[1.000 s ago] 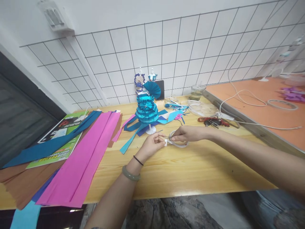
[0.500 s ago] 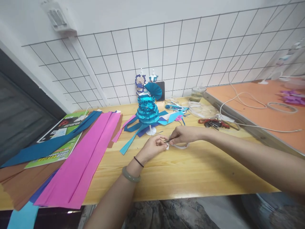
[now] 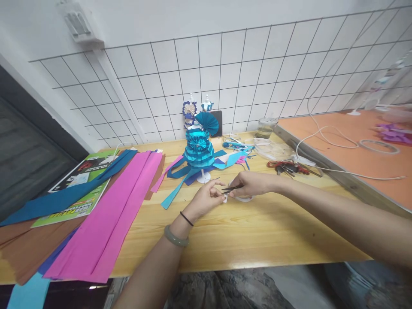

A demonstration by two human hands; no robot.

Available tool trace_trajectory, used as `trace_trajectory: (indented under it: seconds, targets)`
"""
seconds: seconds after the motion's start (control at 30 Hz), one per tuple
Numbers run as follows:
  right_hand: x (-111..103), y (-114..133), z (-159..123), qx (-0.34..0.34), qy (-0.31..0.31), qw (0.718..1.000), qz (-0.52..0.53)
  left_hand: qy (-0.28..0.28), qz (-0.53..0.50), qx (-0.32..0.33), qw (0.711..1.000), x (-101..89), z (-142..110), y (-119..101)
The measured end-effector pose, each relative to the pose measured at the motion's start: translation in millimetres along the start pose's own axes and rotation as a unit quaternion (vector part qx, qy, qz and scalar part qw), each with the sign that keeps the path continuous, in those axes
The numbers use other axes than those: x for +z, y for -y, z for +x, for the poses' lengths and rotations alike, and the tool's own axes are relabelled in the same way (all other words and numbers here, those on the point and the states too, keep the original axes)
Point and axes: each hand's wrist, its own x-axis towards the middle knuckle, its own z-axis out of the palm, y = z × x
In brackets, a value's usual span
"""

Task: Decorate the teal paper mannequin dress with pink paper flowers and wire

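Note:
My right hand (image 3: pixel 249 184) holds small dark scissors (image 3: pixel 229 189), with the blades pointing left and slightly apart. Facing them, my left hand (image 3: pixel 209 197) is closed in a pinch on a small white piece (image 3: pixel 225 198), possibly tape, just below the blades. Under my right hand lies a pale ring (image 3: pixel 243 199), like a roll of tape, partly hidden. Just beyond both hands stands a small dress form in a tiered turquoise paper dress (image 3: pixel 199 150), with a pleated teal fan (image 3: pixel 207 122) at its shoulder and a white round base.
Pink paper strips (image 3: pixel 109 223), a teal strip (image 3: pixel 67 193) and a green magazine (image 3: pixel 85 208) cover the left side. Farther back are paper scraps (image 3: pixel 236 159) and a glass jar (image 3: pixel 266 128). Red-handled tools (image 3: pixel 289 167) and a white cable (image 3: pixel 354 174) lie on the right.
The scissor blades show more clearly and farther apart than before, slightly away from my left fingertips. Both hands stay in nearly the same place.

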Motion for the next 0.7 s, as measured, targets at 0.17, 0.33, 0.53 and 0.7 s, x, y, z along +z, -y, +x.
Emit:
trace_trajectory:
  seconds: [0.17,0.33,0.53,0.7]
  targets:
    - [4.3,-11.2,-12.8,-0.022,-0.019,0.999,0.031,-0.012,0.021,-0.003,1.0,-2.3,-0.7,-2.5]
    - [28.9,-33.0,-32.3,0.018,-0.177,0.984,0.024,-0.028,0.013,-0.001,1.0,-4.6,-0.4,-4.8]
    - [62.0,-52.7,-46.7,0.026,-0.241,0.97,-0.022,-0.031,-0.029,-0.003,0.999,-6.0,-0.2,-7.0]
    - [49.6,-63.6,-60.2,0.025,-0.209,0.976,-0.055,-0.013,-0.08,-0.007,0.997,-8.2,-1.3,-12.8]
